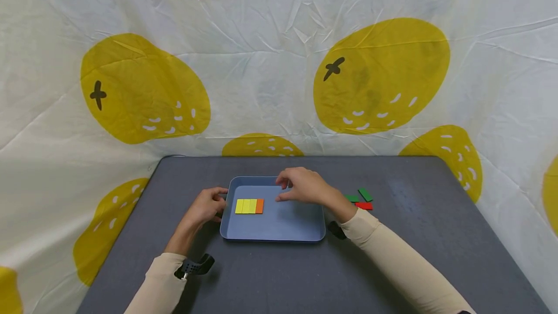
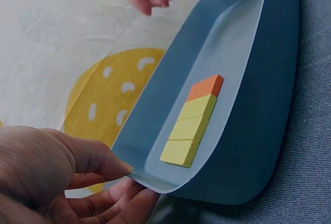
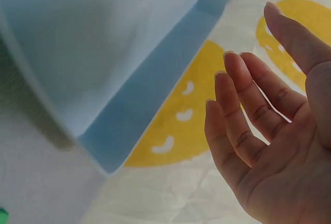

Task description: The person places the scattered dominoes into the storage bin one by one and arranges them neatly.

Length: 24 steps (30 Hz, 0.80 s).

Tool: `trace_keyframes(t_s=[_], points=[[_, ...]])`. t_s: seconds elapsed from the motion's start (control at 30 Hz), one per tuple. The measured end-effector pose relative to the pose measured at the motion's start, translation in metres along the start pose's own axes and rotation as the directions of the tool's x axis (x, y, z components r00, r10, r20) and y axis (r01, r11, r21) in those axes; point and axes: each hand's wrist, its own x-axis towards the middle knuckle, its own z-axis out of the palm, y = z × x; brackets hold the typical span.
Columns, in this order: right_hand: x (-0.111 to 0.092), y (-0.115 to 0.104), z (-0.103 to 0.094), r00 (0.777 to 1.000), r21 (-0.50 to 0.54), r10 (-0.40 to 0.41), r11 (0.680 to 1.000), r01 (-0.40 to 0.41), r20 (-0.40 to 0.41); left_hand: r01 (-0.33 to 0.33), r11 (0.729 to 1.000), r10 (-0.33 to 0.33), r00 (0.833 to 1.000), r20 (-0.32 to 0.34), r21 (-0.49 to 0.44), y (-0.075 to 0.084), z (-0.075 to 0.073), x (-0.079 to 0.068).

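Observation:
A shallow blue tray (image 1: 279,229) lies on the dark table. My left hand (image 1: 207,206) pinches the tray's left rim between thumb and fingers, as the left wrist view shows. Inside, toward the left, three yellow blocks (image 2: 187,129) lie side by side in a row, with one orange block (image 2: 205,88) against their right end. Over the right part of the tray hovers my right hand (image 1: 305,186), fingers spread and loosely bent, holding nothing. In the right wrist view its palm and fingers show bare beside the tray wall.
Right of the tray, partly behind my right wrist, lie green blocks (image 1: 365,195) and a red block (image 1: 364,206). A white cloth (image 1: 261,81) with yellow fruit shapes hangs behind the table's far edge.

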Motion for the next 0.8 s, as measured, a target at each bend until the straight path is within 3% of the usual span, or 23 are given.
trace_keyframes(t_s=[0.37,0.8], points=[[-0.034,0.025,-0.019,0.999,0.032,0.029,0.999,-0.028,-0.038,0.005,1.000,-0.005,1.000,-0.004,-0.003,0.000,0.000,0.000],[-0.072,0.058,-0.023,0.997,0.019,0.032,0.999,-0.031,-0.071,0.011,1.000,-0.011,1.000,0.003,-0.004,0.002,-0.001,0.001]])
